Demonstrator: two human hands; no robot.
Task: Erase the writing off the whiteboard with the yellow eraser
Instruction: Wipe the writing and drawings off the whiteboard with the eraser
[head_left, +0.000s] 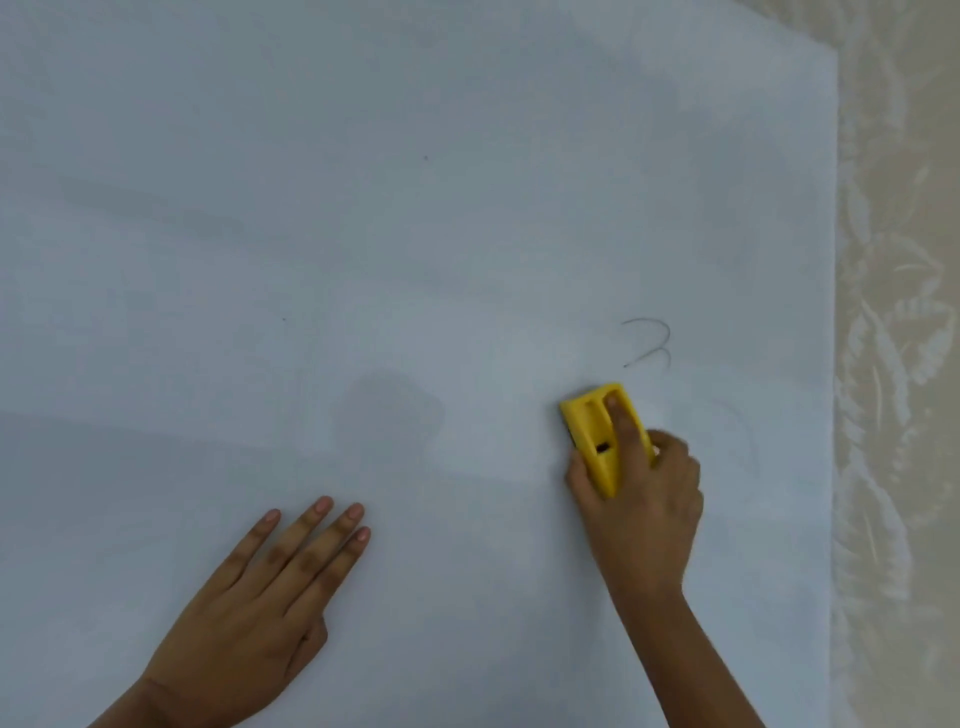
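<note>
Yellow eraser (597, 441) in right hand (644, 499) grip (left hand (249, 603) flat, fingers spread)

two bare hands, one flat and one gripping

the left hand (249, 613) lies palm down, its four fingers (332, 540) stretched forward and slightly fanned, with the thumb tucked along the inner side. its wrist and bare forearm run off the lower edge of the view. the right hand (644, 499) is curled in a grip, the index finger (621, 421) laid straight out ahead, the thumb pressed in from the left side and the remaining fingers wrapped round the right. its bare forearm slants down and to the right, out of the bottom of the view.
</note>
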